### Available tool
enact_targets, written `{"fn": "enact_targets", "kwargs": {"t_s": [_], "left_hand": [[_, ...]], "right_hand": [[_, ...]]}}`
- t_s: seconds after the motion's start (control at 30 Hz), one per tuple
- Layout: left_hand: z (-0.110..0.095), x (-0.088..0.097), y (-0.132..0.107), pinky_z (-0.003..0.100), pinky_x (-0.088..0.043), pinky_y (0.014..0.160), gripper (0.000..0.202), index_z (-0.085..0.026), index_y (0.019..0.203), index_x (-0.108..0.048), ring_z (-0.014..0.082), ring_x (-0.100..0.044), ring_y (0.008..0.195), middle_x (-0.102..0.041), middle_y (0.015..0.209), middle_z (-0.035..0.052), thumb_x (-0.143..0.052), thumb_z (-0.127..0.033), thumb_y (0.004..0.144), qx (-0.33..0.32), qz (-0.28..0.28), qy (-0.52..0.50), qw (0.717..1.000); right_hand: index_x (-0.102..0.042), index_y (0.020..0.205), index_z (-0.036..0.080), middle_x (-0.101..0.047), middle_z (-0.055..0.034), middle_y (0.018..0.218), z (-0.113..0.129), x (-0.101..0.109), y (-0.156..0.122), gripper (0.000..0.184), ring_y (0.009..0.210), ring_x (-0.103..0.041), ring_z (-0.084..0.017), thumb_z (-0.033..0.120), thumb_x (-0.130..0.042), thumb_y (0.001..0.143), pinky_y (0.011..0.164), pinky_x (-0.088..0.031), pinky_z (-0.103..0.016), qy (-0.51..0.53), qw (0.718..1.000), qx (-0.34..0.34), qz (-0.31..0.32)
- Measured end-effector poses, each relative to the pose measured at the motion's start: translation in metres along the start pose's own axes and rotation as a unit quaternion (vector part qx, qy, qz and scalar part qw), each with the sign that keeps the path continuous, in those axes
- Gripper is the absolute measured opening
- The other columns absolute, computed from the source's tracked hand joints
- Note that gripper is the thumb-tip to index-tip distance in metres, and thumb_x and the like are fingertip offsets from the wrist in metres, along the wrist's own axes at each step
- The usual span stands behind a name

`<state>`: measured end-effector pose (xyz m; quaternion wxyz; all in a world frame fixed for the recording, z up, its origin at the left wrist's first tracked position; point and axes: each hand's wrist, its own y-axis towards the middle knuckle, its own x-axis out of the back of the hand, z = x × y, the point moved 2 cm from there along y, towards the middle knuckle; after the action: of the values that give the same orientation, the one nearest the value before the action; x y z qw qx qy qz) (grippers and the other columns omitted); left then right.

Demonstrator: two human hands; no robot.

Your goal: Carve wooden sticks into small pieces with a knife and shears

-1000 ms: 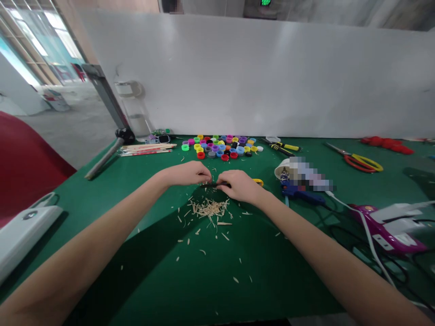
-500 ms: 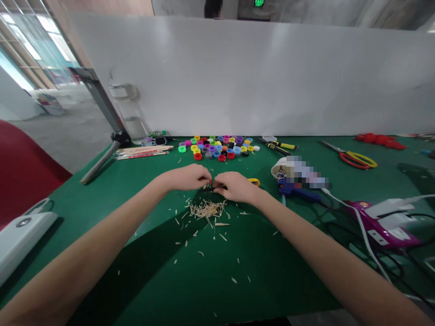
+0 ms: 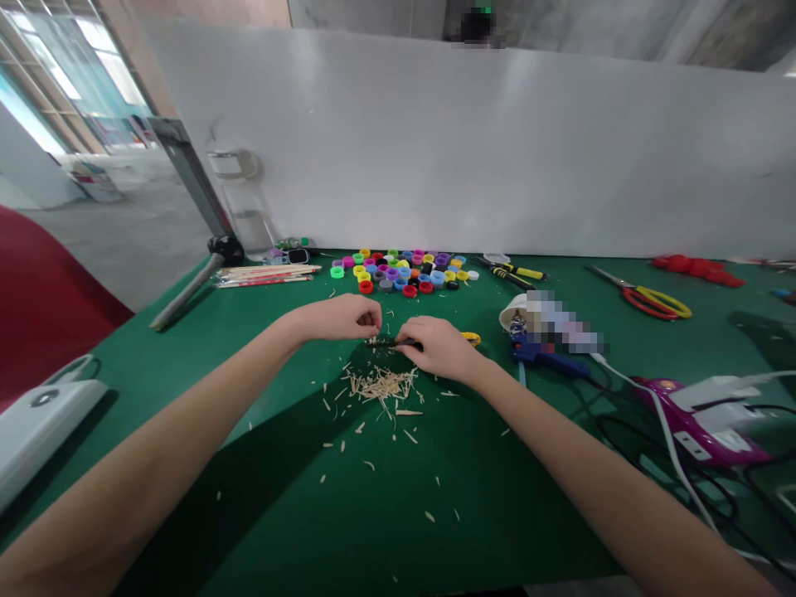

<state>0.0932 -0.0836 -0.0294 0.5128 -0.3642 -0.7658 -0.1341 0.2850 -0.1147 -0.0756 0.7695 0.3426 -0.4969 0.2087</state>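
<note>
My right hand [image 3: 435,344] is closed around a dark narrow tool [image 3: 407,342] that points left, low over the table; its exact kind is not clear. Small pale wood bits [image 3: 373,341] lie at the tool's left end. My left hand [image 3: 349,317] hovers just above that end with fingers pinched together; whatever is in the pinch is too small to make out. Below both hands lies a pile of thin wood slivers [image 3: 381,385], with loose chips scattered around it. A yellow loop [image 3: 473,338] shows partly behind my right hand.
Colourful bottle caps [image 3: 404,272] spread along the back, beside packs of thin sticks [image 3: 267,275]. To the right are pliers [image 3: 510,274], a white cup [image 3: 513,311], a blue glue gun [image 3: 550,358], scissors [image 3: 647,297] and a purple power strip [image 3: 696,423] with cables.
My left hand has lifted slightly and drawn left, away from my right hand. More pale bits now show at the tool's left end. The camera view has shifted a little.
</note>
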Motion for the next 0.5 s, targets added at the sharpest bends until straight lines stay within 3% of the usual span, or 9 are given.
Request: {"fn": "enact_targets", "kwargs": {"t_s": [0.5], "left_hand": [[-0.0034, 0.0015, 0.0014, 0.025, -0.037, 0.057, 0.018, -0.017, 0.079, -0.061, 0.0117, -0.054, 0.066, -0.064, 0.080, 0.0031, -0.051, -0.032, 0.079, -0.017, -0.003, 0.008, 1.000]], "right_hand": [[-0.057, 0.080, 0.019, -0.062, -0.0022, 0.082, -0.0027, -0.0013, 0.0033, 0.009, 0.077, -0.053, -0.015, 0.025, -0.051, 0.085, 0.064, -0.034, -0.027, -0.029, 1.000, 0.003, 0.001]]}}
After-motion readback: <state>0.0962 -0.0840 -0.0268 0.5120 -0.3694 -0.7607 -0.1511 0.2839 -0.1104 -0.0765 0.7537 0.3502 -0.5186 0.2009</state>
